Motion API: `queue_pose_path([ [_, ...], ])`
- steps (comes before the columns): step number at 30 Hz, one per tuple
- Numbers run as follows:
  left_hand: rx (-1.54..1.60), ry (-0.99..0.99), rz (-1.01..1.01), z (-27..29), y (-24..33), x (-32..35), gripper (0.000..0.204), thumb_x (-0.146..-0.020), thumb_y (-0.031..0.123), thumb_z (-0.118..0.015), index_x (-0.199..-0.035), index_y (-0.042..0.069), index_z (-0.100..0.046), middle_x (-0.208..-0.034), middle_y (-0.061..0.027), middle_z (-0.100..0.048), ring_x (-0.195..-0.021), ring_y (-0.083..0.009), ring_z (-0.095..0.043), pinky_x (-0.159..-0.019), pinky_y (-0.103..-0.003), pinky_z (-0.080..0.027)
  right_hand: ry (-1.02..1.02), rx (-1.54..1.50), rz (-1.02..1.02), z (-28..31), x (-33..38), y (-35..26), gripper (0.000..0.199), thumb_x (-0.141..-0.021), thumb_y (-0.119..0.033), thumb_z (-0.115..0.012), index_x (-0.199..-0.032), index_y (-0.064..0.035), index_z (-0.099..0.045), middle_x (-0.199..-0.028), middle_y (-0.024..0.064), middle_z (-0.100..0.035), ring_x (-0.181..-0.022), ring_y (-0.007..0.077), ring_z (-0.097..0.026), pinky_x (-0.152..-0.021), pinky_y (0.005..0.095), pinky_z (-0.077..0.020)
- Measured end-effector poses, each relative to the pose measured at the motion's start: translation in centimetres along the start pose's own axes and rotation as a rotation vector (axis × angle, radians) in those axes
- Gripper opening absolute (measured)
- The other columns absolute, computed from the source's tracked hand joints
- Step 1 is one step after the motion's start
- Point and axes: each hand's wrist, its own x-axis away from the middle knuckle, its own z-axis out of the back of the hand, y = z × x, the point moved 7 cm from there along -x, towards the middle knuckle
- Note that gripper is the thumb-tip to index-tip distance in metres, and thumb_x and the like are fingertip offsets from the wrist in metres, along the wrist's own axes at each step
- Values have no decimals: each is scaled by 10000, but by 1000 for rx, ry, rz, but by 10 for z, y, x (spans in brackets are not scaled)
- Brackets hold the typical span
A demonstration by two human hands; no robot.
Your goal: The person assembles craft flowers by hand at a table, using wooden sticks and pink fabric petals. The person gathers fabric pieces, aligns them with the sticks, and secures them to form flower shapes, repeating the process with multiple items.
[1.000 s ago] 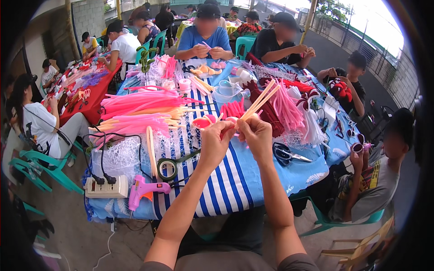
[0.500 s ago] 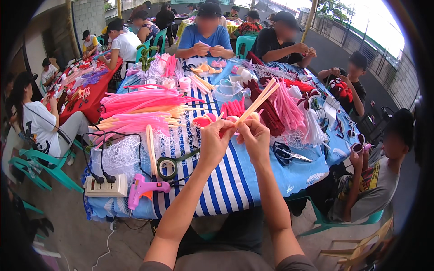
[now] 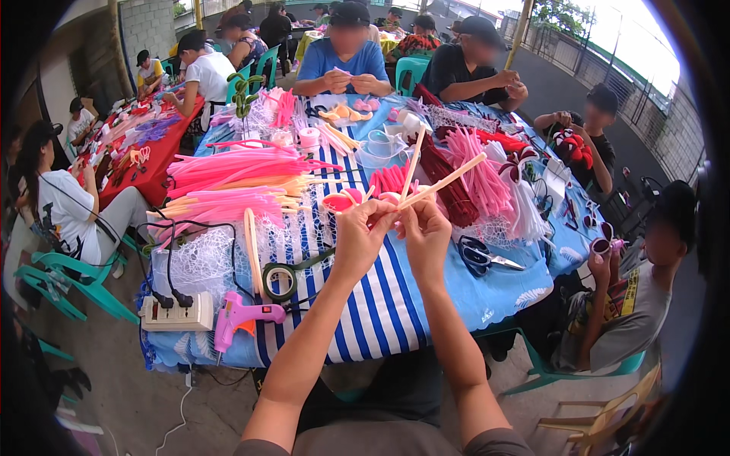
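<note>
We found both hands raised together above the middle of the counter (image 3: 487,300), which was covered with a blue and white striped cloth. The left hand (image 3: 363,232) had its grip closed, fingertips pinched on the near end of a pale, thin wooden stick (image 3: 445,182) that slanted up and away to the right. The right hand (image 3: 427,232) sat just beside the left, touching it, its grip likewise closed on the same near end. A second pale stick (image 3: 413,157) rose steeply from the same pinch point; we could not tell which hand carried it. A small pink petal-shaped piece (image 3: 338,201) lay just left of the left hand's fingertips; whether it was attached to the stick could not be determined.

On the counter's left part we noted a heap of long pink and peach strips (image 3: 236,178). Nearer lay a roll of dark green tape (image 3: 280,280), a pink glue gun (image 3: 239,315) and a white power strip (image 3: 176,311) with black plugs at the near left edge. Black-handled scissors (image 3: 479,253) lay to the right of the hands. Other people sat around the far and right sides of the counter.
</note>
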Motion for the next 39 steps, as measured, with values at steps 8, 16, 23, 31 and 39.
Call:
queue_pose_path([
  [8, -160, 99, -102, 6, 11, 2, 67, -817, -34, -632, -882, -45, -638, -792, -146, -682, -695, -181, -678, -634, -268, -529, 11, 390, 364, -13, 20, -34, 160, -844, 3, -619, -997, 21, -664, -817, 90, -625, -673, 131, -596, -547, 241, -460],
  [16, -239, 58, -164, 5, 9, 0, 87, -830, -9, -630, -914, -31, -639, -807, -97, -688, -724, -138, -667, -671, -252, -517, 41, 313, 290, -2, 13, -19, 181, -797, 10, -668, -976, -14, -676, -844, 81, -629, -665, 141, -594, -554, 242, -473],
  [23, -183, 21, -101, 2, 8, 0, 85, -839, -7, -623, -917, -33, -642, -809, -93, -686, -742, -125, -663, -675, -242, -511, 50, 211, 256, 1, 10, -16, 184, -797, 13, -672, -980, -1, -668, -853, 63, -624, -696, 104, -594, -567, 227, -477],
  [31, -199, -2, -163, 1, 13, 1, 78, -853, -10, -602, -917, -30, -642, -796, -90, -682, -738, -116, -653, -678, -241, -507, 1, -244, -99, -1, 14, 14, 158, -838, -49, -669, -974, 31, -661, -873, 31, -624, -696, 56, -562, -562, 198, -447],
  [39, -108, -116, -61, 1, 9, -1, 51, -840, 0, -626, -888, -14, -627, -794, -86, -674, -744, -121, -639, -681, -254, -502, -114, -407, -148, 0, 11, 21, 139, -850, -66, -660, -944, 35, -650, -813, 47, -637, -623, 85, -540, -583, 208, -434],
])
